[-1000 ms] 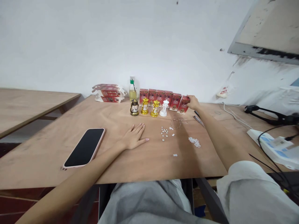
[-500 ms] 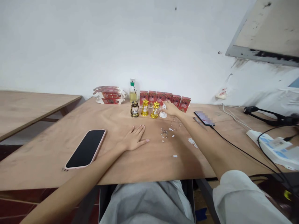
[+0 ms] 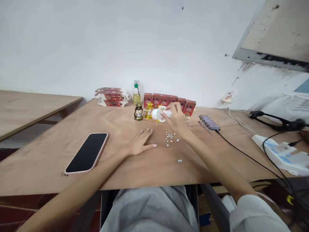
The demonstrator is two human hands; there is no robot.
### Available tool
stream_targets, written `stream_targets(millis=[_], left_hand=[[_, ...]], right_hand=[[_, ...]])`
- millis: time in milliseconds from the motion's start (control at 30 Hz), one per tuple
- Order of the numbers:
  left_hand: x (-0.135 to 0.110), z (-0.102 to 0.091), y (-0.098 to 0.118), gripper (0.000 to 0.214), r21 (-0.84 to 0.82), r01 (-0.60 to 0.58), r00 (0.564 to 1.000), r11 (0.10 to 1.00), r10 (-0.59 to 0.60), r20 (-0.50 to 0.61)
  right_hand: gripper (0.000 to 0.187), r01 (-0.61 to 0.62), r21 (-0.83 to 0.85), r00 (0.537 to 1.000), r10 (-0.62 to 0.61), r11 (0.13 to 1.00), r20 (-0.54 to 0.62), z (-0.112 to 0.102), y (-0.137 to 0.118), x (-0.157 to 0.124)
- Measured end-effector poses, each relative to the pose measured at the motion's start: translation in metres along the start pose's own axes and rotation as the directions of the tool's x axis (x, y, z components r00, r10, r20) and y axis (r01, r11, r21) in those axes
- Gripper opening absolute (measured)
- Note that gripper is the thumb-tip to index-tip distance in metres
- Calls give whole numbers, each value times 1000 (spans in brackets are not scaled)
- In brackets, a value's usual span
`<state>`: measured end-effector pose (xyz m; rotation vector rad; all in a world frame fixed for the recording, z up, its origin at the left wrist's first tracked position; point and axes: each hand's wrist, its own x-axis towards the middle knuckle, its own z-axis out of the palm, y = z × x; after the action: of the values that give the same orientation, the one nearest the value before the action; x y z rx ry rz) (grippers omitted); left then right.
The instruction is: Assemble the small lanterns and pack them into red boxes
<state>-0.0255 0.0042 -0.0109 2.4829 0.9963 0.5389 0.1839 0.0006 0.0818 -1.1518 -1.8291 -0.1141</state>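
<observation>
My right hand (image 3: 176,118) grips a small white lantern (image 3: 157,114), tipped on its side and blurred, in the air above the table. It partly hides a gold lantern (image 3: 158,120) behind it. A second gold lantern (image 3: 149,111) and a dark bronze lantern (image 3: 138,112) stand upright to the left. My left hand (image 3: 140,143) lies flat on the wooden table (image 3: 145,170), fingers spread, holding nothing. Between my hands and slightly right lie several small round silvery pieces (image 3: 169,136), with a white scrap (image 3: 180,160) nearer me.
Red printed boxes (image 3: 190,109) stand in a row along the wall. Flattened boxes (image 3: 113,97) and a bottle of yellowish liquid (image 3: 136,96) are left of them. A phone (image 3: 87,153) lies left; another phone (image 3: 209,122), cabled, and a power strip (image 3: 277,153) lie right.
My right hand has lifted the white lantern off the table, moved it left and toward me, and tilted it over. My left hand stays flat on the table.
</observation>
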Motion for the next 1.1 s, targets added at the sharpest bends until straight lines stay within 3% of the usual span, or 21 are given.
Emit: stream_targets(millis=[67,167,233,333,400,500,533,667,733,933,1100], left_hand=[[-2,2,10,87,-178,-50,999,983,46,-22],[-4,4,26,88,-421,-31,995,907,-12,-101],[-3,3,33,88,-562,-38,975,826,-93,-202],[1,0,36,86,-716,-157,919,680,-164,-358],[4,-3,34,76,-749,-185,885,636,-223,-408],[7,-2,30,65,-755,-136,854,642,-309,-417],[7,-1,29,65,-757,-124,853,641,-320,-411],[9,4,28,71,-752,-121,861,648,-309,-405],[8,5,30,74,-741,-120,857,661,-307,-413],[4,5,31,81,-682,-113,848,723,-288,-446],[5,11,24,84,-454,-218,793,864,-114,-598]], right_hand=[[23,-84,278,994,101,957,-48,12,-24,-15],[31,-313,593,949,220,742,225,31,-42,-37],[37,-431,652,902,266,624,341,41,-41,-47],[41,-503,672,864,309,543,398,46,-25,-56],[41,-508,653,861,325,562,390,41,-7,-58],[39,-462,509,883,322,726,342,23,25,-57],[39,-477,436,867,328,763,375,16,35,-56],[38,-548,149,691,346,823,634,-10,66,-53],[37,-532,72,642,346,844,684,-16,72,-53],[30,-405,-21,655,306,914,691,-11,70,-56],[20,-333,-44,635,258,942,728,-8,70,-58]])
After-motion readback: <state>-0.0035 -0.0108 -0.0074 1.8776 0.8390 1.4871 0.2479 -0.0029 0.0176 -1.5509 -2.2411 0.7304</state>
